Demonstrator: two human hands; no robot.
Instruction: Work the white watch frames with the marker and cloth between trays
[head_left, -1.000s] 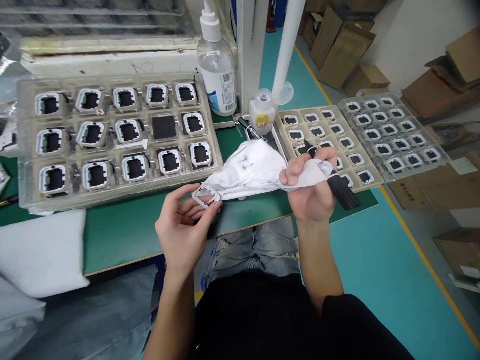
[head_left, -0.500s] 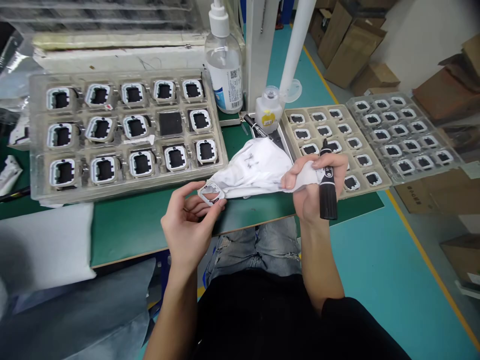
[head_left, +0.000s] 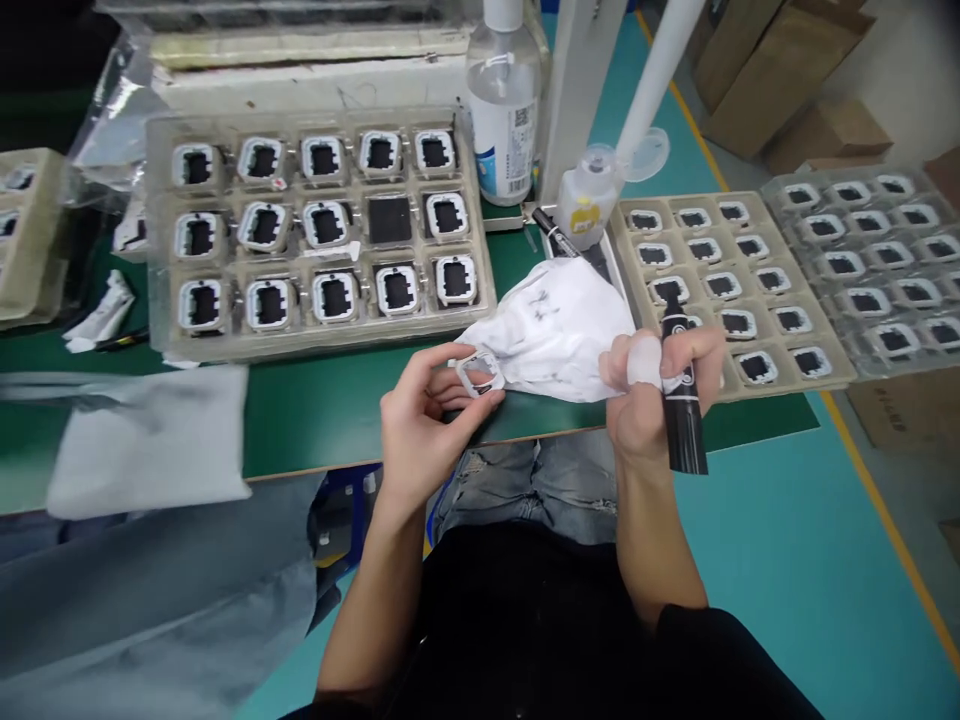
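Observation:
Between the thumb and fingers of my left hand (head_left: pixel 435 420) is a small whitish square frame (head_left: pixel 481 373) with rounded corners and an open middle. My right hand (head_left: pixel 645 400) is closed around a black marker (head_left: pixel 681 400), its narrow end pointing up and away. The same hand also grips a white cloth (head_left: pixel 562 325) with dark smudges, and some white material covers a fingertip. The cloth spreads across the table edge between both hands, its left end right beside the frame. Behind the left hand, a plastic tray (head_left: pixel 315 338) holds rows of similar frames; one pocket shows only a black pad (head_left: pixel 389 220).
A pump bottle (head_left: pixel 502 120), a small lidded bottle (head_left: pixel 585 205) and another black marker (head_left: pixel 553 232) stand or lie behind the cloth. Two more frame trays, one beige (head_left: pixel 817 383) and one clear (head_left: pixel 829 280), are at right. A white sheet (head_left: pixel 150 440) overhangs the left edge.
The view has turned left, so the whole scene sits further right. My right hand has closed more tightly on the cloth. My left hand keeps its hold on the frame.

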